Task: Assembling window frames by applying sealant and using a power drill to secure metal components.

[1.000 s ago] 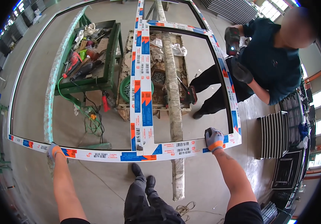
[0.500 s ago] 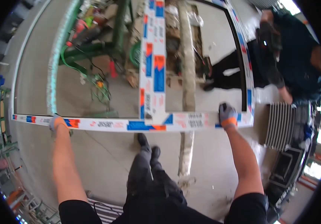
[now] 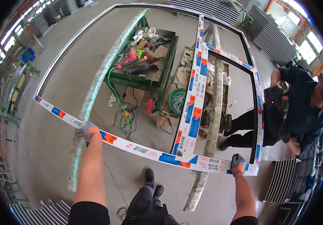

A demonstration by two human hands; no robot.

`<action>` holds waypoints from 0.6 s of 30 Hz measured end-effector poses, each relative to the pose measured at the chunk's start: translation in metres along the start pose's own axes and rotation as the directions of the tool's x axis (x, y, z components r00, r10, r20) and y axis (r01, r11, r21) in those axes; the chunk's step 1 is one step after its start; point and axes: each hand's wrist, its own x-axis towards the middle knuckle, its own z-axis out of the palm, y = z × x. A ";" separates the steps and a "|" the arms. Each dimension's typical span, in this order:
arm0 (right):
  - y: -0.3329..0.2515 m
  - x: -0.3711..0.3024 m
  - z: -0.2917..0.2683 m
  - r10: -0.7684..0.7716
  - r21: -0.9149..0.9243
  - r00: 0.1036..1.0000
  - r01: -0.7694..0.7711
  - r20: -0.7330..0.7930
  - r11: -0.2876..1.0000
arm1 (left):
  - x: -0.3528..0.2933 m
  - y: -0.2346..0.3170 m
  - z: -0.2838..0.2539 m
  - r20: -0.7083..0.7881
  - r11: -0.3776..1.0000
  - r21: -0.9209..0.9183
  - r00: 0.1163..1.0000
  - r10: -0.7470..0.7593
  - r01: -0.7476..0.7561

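Observation:
A large window frame (image 3: 142, 150), covered in white, blue and orange protective film, lies across two padded support bars. My left hand (image 3: 90, 132), in a grey glove with an orange cuff, grips its near rail beside the left bar, which has pale green wrapping (image 3: 100, 77). Close to the near right corner, my right hand (image 3: 238, 164) is closed over the same rail, its fingertips partly hidden. Film-covered mullions divide the frame into panes of different sizes. The second bar, wrapped in dull beige (image 3: 217, 75), runs beneath the right part.
A co-worker (image 3: 300, 101) stands at the right edge of the frame, holding a cordless drill (image 3: 281, 98). Under the frame are a green tool cart (image 3: 146, 83), a green basket of screws (image 3: 177, 102) and tangled cables (image 3: 126, 118) on the floor. Stacked profiles (image 3: 281, 180) stand at right.
My view has swung up, showing the frame's far side. The frame and my right hand now sit lower in view. Both hands still grip the near rail.

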 end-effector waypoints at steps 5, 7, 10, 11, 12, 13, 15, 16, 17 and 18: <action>-0.005 0.001 -0.002 -0.048 -0.117 0.999 0.047 -0.008 0.992 | -0.014 0.006 -0.018 0.013 0.996 -0.073 0.998 -0.056 0.057; -0.034 0.001 -0.014 -0.063 -0.154 0.996 0.073 0.071 0.985 | -0.014 0.009 -0.032 0.039 0.990 -0.130 0.998 -0.054 0.059; -0.103 -0.019 -0.009 -0.214 0.020 0.965 0.213 0.154 0.977 | -0.001 -0.002 -0.023 0.001 0.995 -0.070 0.998 -0.067 0.067; -0.123 -0.029 -0.001 -0.242 0.094 0.959 0.230 0.148 0.969 | -0.008 0.000 -0.017 0.016 0.997 -0.061 0.999 -0.043 0.044; -0.141 -0.039 0.006 -0.333 0.015 0.930 0.335 0.157 0.942 | -0.014 0.006 -0.011 -0.015 0.997 -0.055 0.998 -0.053 0.052; -0.159 -0.047 0.008 -0.408 -0.067 0.896 0.424 0.176 0.903 | -0.024 0.015 -0.002 -0.038 0.998 -0.049 0.998 -0.052 0.050; -0.214 -0.046 0.002 -0.020 0.089 0.980 0.003 0.198 0.996 | 0.035 -0.013 0.034 0.086 0.903 0.321 0.959 0.272 -0.285; -0.227 -0.045 0.005 -0.015 0.095 0.972 -0.007 0.235 0.995 | 0.060 -0.024 0.051 0.264 0.600 0.598 0.838 0.478 -0.531; -0.197 -0.043 -0.001 -0.028 0.085 0.973 0.009 0.227 0.996 | 0.018 0.000 0.068 0.413 0.423 0.634 0.746 0.522 -0.647; -0.203 -0.041 -0.003 -0.028 0.109 0.971 0.001 0.238 0.994 | 0.042 -0.012 0.084 0.338 0.415 0.682 0.762 0.552 -0.603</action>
